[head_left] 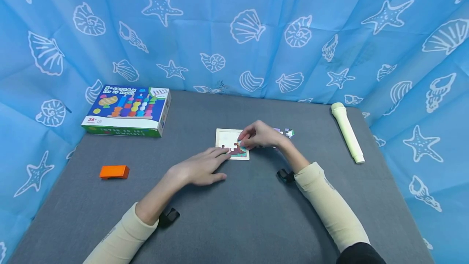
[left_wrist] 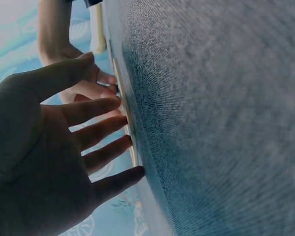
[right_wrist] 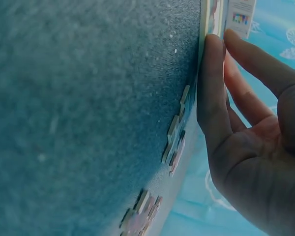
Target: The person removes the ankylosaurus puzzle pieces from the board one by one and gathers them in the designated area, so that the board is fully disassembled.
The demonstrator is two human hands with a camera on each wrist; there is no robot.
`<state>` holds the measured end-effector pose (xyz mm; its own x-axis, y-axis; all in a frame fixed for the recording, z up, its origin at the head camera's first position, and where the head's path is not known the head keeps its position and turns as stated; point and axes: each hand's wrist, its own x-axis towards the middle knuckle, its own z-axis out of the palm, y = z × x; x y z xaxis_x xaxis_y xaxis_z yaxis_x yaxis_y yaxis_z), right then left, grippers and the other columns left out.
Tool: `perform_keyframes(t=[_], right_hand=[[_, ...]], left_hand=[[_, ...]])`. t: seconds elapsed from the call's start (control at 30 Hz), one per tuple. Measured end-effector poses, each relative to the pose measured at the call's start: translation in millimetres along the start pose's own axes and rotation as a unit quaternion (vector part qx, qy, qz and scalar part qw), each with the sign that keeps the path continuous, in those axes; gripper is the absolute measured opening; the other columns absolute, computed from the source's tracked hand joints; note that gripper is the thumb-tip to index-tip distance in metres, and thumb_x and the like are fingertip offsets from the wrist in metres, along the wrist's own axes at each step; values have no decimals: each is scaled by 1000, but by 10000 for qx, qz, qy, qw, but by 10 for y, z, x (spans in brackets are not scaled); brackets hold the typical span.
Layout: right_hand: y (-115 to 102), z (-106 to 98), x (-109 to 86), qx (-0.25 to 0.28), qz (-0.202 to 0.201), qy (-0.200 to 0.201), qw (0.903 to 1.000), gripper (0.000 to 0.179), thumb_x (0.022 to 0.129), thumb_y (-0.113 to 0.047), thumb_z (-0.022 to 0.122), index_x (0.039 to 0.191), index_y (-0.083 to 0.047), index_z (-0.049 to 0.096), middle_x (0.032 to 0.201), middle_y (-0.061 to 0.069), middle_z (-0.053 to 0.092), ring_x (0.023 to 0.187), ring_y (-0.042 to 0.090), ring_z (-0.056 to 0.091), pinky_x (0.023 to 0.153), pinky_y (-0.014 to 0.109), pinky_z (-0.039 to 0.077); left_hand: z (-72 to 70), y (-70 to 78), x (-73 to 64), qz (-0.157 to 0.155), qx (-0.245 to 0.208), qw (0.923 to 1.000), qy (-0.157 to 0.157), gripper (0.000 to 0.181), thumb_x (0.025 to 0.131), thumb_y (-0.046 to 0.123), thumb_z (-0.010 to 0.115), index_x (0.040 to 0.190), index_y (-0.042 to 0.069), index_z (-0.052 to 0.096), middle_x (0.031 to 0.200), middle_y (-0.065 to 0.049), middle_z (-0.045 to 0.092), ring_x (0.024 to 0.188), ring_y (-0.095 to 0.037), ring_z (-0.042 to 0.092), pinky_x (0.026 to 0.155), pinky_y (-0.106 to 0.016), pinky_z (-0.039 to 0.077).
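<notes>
A small jigsaw puzzle board (head_left: 224,133) with a pale wooden frame lies at the middle of the table, its lower part filled with coloured pieces. Fingers spread, my left hand (head_left: 201,167) rests its fingertips on the board's near left edge; the left wrist view shows this hand (left_wrist: 49,142) from the palm side. Over the board's right side, my right hand (head_left: 261,134) pinches a small puzzle piece (head_left: 239,143) between thumb and fingers. The fingertips mostly cover that piece. Loose puzzle pieces (right_wrist: 174,137) lie on the table beside the right hand, partly hidden by it in the head view.
A boxed bead set (head_left: 126,111) lies at the back left, with an orange block (head_left: 114,172) nearer on that side. Toward the right edge lies a pale yellow cylinder (head_left: 347,133). A blue shell-patterned curtain (head_left: 234,31) borders the grey table (head_left: 249,223).
</notes>
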<state>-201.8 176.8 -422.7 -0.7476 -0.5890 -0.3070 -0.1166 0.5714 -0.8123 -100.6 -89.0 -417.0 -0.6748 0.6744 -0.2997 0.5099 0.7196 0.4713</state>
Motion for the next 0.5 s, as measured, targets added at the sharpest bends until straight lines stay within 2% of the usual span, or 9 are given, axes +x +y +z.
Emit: perform_keyframes(t=[0.17,0.33,0.5], right_hand=[[-21,26,60,-203,-14,71,9998,15,98,0,74,112,3,79,81,7,75,72,12,72,69,27,65],[-55,55,84,-476,-18,141,9988,11,96,-2,79,106,2,80,77,6,72,67,10,69,65,26,64],[-70,63,77,-602,0,234,9979,11,94,-5,83,103,0,79,80,3,67,68,9,63,65,25,62]], left_hand=[[-4,-3,-2,107,-54,9999,29,70,112,39,61,170,10,35,182,-8,27,169,-34,24,135,-59,29],[8,7,-3,272,3,9996,-2,67,112,36,60,169,7,38,182,-6,27,170,-37,21,137,-59,25],[25,14,-1,173,97,9998,-99,68,112,37,60,170,9,37,183,-2,26,171,-35,19,138,-58,24]])
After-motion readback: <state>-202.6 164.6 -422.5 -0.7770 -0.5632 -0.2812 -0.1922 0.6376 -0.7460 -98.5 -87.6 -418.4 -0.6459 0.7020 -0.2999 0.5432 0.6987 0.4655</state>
